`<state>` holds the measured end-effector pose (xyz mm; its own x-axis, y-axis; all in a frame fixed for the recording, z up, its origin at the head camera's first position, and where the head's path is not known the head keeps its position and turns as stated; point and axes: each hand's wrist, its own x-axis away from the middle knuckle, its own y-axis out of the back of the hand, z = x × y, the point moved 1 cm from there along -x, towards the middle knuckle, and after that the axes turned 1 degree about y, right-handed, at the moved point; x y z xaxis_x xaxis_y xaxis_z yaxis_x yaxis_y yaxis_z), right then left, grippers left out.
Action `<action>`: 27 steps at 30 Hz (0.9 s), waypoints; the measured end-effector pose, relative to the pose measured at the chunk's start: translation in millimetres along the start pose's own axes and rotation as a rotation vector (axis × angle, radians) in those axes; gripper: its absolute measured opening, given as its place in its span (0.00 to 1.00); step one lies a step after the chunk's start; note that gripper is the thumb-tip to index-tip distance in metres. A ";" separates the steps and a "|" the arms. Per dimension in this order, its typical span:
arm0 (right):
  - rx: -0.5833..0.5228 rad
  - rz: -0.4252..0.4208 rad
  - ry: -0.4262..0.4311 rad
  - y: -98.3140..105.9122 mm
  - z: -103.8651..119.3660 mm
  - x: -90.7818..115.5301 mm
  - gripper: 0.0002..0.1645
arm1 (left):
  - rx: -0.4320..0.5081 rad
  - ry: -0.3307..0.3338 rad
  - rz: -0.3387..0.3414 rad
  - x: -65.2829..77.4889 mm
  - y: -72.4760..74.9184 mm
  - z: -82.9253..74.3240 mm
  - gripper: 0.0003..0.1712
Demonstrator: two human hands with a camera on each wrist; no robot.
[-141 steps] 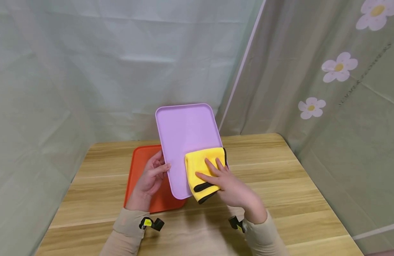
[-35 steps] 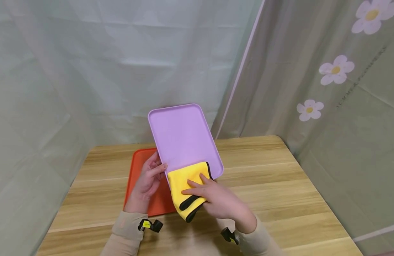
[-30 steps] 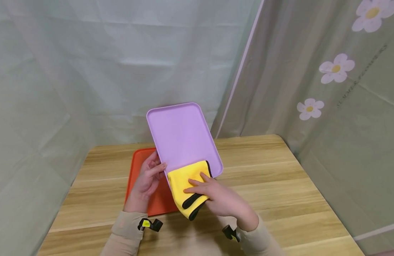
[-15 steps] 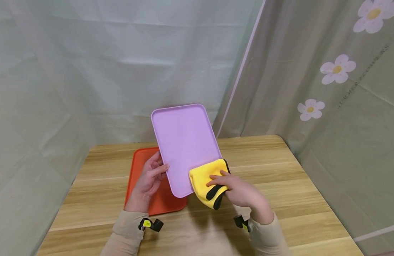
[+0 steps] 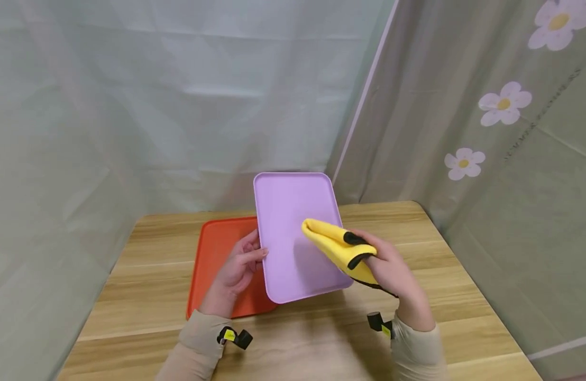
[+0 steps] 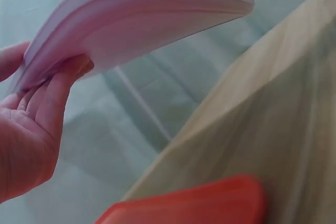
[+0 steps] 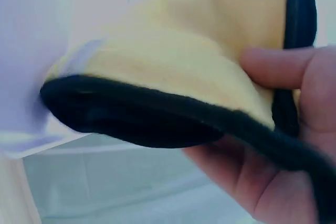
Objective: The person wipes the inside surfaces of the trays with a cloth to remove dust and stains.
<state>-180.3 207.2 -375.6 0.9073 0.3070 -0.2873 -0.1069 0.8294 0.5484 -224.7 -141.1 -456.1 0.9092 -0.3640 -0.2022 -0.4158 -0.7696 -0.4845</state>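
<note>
My left hand (image 5: 238,268) pinches the left rim of a purple tray (image 5: 293,211), thumb on the front and fingers behind. The tray is held tilted above the table, its inner face toward me. In the left wrist view the fingers press its underside (image 6: 121,40). My right hand (image 5: 393,267) grips a folded yellow cloth (image 5: 331,241) with black edging, over the tray's lower right part. In the right wrist view, thumb and fingers pinch the cloth (image 7: 173,40) from both sides, and it sags between them.
A red tray (image 5: 219,248) lies on the wooden table (image 5: 145,264), partly hidden behind my left hand and the purple tray. A pale curtain (image 5: 202,106) hangs behind the table, and a flower-printed one (image 5: 504,103) on the right.
The right hand has lifted the cloth off the tray's lower part, moved right and turned, now pinching it from the side. The purple tray has shifted right and slightly down, standing straighter.
</note>
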 end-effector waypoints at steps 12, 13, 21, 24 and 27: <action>-0.174 -0.171 -0.090 32.7 0.7 6.3 0.28 | -0.048 0.278 -0.145 -22.9 -17.7 37.2 0.33; -0.171 -0.173 -0.091 33.0 0.4 7.3 0.28 | -0.054 0.294 -0.149 -24.7 -17.2 39.8 0.32; -0.135 -0.162 -0.110 33.5 -7.5 13.7 0.26 | -0.045 0.379 -0.200 -32.3 -11.4 61.2 0.32; -0.154 -0.149 -0.119 31.8 -9.4 15.3 0.27 | -0.060 0.395 -0.226 -33.6 -9.8 66.3 0.33; -0.186 -0.124 -0.118 28.4 -10.5 15.8 0.28 | -0.099 0.404 -0.263 -34.6 -8.3 70.3 0.32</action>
<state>-173.2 240.5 -372.8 0.9581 0.1501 -0.2439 -0.0549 0.9322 0.3577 -251.2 -85.2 -504.9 0.9109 -0.3102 0.2720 -0.1914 -0.9018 -0.3876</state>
